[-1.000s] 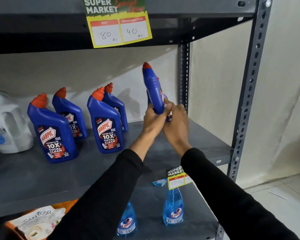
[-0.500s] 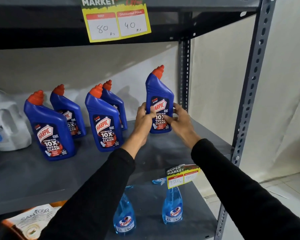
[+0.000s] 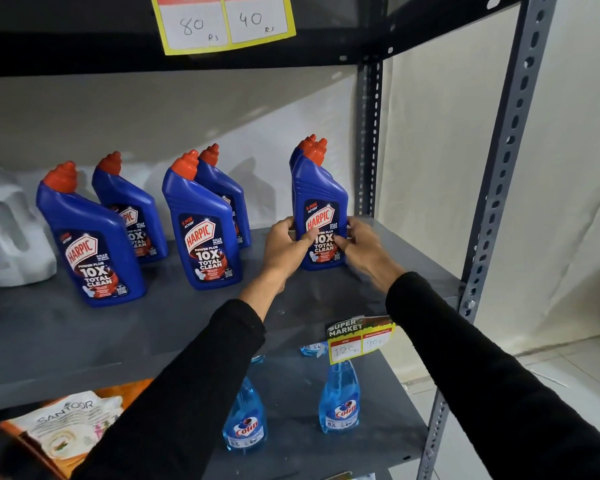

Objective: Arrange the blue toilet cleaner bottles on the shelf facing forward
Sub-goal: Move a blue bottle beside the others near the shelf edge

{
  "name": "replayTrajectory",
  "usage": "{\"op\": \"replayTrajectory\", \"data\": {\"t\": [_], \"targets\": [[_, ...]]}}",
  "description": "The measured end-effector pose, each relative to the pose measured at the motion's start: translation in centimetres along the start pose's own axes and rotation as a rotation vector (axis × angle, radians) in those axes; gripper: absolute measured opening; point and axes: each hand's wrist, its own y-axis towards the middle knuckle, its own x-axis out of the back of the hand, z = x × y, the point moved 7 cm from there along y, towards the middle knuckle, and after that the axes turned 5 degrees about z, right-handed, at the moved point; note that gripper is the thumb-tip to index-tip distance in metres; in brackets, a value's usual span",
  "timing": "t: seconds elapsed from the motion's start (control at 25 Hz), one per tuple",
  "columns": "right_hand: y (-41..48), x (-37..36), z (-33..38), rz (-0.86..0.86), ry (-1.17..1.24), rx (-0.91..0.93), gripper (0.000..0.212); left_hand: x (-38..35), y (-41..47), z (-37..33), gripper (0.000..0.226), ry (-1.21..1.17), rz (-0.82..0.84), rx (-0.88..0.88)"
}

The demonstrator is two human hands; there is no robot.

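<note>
Several blue toilet cleaner bottles with red caps stand on the grey shelf (image 3: 174,317). The rightmost front bottle (image 3: 321,188) is upright, label forward, with another bottle's cap (image 3: 307,143) showing just behind it. My left hand (image 3: 286,245) grips its left side and my right hand (image 3: 362,249) grips its right side, thumbs across the label. Left of it stand a front bottle (image 3: 201,223) with one behind (image 3: 222,188), then a front bottle (image 3: 89,237) with one behind (image 3: 129,202), all labels facing forward.
A white jug (image 3: 11,237) stands at the shelf's far left. A yellow price tag (image 3: 222,22) hangs from the shelf above, another (image 3: 359,337) on this shelf's front edge. Below are two light-blue spray bottles (image 3: 338,400) (image 3: 245,420) and a soap pack (image 3: 66,420). A perforated upright (image 3: 510,157) stands right.
The bottle held tilted and edge-on in the air a second ago was turned label forward and set down upright at the right end. Both hands remain on its sides.
</note>
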Motion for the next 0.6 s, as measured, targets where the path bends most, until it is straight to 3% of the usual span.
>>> {"op": "replayTrajectory", "data": {"t": [0.2, 0.6], "targets": [[1.7, 0.1, -3.4, 0.02, -0.117, -0.044, 0.038, 0.2, -1.0, 1.1, 0.039, 0.011, -0.051, 0.114], [-3.7, 1.4, -1.5, 0.031, -0.17, -0.041, 0.047, -0.5, -4.7, -0.6, 0.043, 0.094, 0.0, 0.056]]}}
